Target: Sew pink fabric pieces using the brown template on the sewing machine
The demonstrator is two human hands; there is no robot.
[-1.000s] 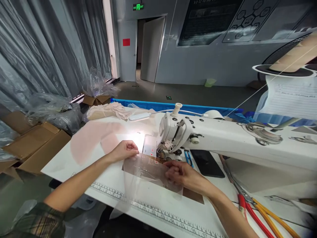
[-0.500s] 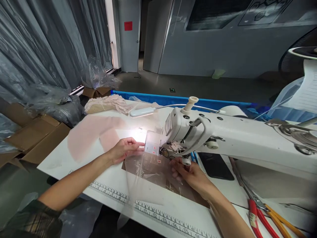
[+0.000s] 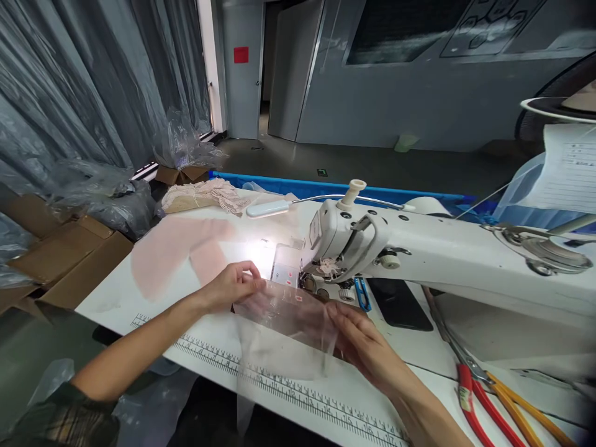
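A sheet of thin see-through fabric lies on the white table in front of the white sewing machine and hangs over the front edge. My left hand pinches the sheet's far left corner near the needle plate. My right hand rests on the sheet's right side with fingers stretched out flat, just below the presser foot. A brown patch shows under the sheet.
A lamp lights the needle area. Blue snips and a black phone lie right of the needle. Red and orange scissors lie at the right. Lace fabric sits at the back left, cardboard boxes on the floor.
My right hand has come away from the presser foot area and now lies flat on the sheet. The left hand moved slightly back with the corner.
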